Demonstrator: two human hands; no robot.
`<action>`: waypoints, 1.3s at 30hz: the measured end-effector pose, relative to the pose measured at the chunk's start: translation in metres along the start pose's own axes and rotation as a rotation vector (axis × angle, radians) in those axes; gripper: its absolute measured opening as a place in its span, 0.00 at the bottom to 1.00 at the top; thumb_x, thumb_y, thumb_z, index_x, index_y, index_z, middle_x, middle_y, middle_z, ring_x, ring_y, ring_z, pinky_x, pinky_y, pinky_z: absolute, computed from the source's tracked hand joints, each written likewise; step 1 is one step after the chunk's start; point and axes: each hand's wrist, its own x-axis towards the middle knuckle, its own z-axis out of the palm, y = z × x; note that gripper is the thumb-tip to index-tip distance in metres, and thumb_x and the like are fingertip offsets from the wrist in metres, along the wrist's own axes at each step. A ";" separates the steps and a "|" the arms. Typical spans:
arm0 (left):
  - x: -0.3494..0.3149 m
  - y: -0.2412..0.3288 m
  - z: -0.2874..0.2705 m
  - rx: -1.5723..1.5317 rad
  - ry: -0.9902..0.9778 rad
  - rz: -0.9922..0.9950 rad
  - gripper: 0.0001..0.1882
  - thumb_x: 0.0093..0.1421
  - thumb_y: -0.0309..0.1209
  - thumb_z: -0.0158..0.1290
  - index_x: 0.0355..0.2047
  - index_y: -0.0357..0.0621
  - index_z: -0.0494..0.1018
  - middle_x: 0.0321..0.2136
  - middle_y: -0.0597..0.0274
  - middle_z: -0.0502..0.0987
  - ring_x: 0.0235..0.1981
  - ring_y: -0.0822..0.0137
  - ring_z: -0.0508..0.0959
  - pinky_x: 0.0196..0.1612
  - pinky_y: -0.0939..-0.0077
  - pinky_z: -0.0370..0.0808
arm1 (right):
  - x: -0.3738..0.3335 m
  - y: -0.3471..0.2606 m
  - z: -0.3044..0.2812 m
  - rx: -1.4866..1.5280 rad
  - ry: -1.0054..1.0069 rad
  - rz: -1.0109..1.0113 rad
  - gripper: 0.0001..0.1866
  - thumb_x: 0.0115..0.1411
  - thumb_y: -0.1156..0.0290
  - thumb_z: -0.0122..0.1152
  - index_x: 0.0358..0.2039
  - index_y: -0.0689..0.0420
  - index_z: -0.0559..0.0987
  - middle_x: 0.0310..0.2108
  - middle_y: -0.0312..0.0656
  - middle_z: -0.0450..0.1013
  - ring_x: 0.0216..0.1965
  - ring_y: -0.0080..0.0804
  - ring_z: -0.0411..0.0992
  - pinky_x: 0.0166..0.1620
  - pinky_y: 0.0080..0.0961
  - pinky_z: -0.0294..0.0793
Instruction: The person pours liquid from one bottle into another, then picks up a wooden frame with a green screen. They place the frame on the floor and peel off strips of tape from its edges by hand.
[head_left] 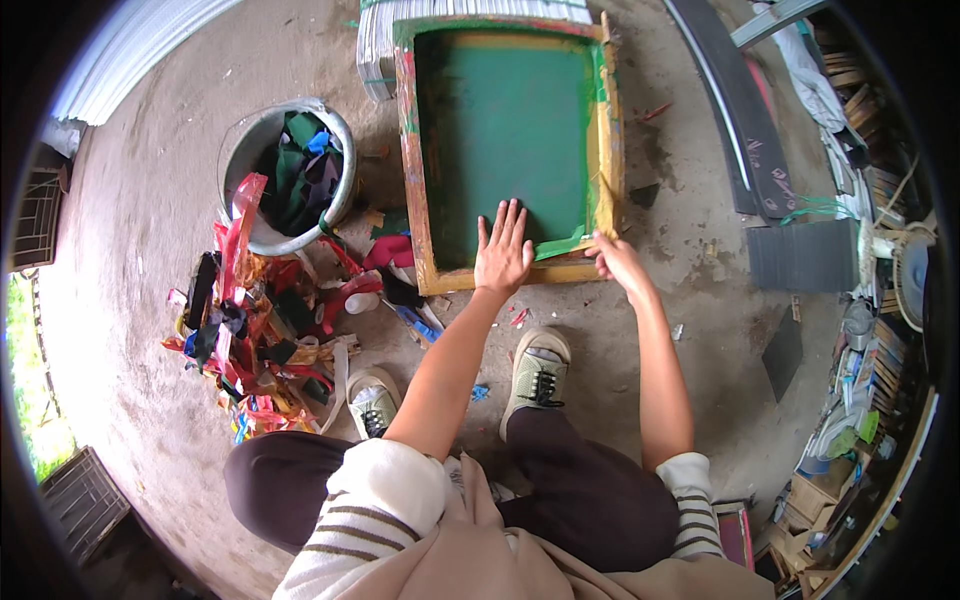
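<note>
In front of me a wooden-framed printing screen with green mesh leans against a stack of pale ridged sheets. My left hand lies flat on the mesh near its lower edge, fingers spread and pointing away from me. At the lower right corner my right hand has its fingertips pinched on a strip of yellow-green tape. This tape runs up along the frame's right side. Another bright green strip lies along the bottom edge between my hands.
A grey bucket of dark scraps stands to the left, beside a heap of colourful plastic and cloth scraps. My shoes rest on the concrete floor just below the screen. At the right are a dark panel, a fan and cluttered shelves.
</note>
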 end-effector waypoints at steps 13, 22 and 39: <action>0.012 -0.038 -0.153 0.137 -0.236 0.148 0.29 0.58 0.40 0.50 0.59 0.44 0.60 0.63 0.56 0.56 0.67 0.56 0.47 0.65 0.46 0.46 | -0.086 -0.133 -0.013 -0.617 0.047 -0.479 0.17 0.59 0.58 0.54 0.39 0.59 0.77 0.40 0.52 0.75 0.44 0.48 0.73 0.48 0.40 0.71; -0.009 -0.057 -0.243 0.058 -0.114 0.043 0.21 0.58 0.40 0.49 0.51 0.47 0.70 0.58 0.55 0.63 0.65 0.50 0.53 0.63 0.43 0.51 | -0.135 -0.215 0.027 -0.961 0.176 -0.649 0.16 0.60 0.60 0.52 0.42 0.58 0.76 0.43 0.53 0.74 0.48 0.51 0.71 0.49 0.45 0.71; 0.010 -0.071 -0.065 0.108 0.325 -0.167 0.43 0.54 0.33 0.53 0.64 0.37 0.42 0.65 0.45 0.46 0.66 0.49 0.49 0.64 0.50 0.51 | 0.029 -0.009 0.083 -1.065 -0.075 -0.667 0.21 0.59 0.59 0.55 0.44 0.64 0.71 0.47 0.56 0.67 0.48 0.53 0.67 0.52 0.45 0.67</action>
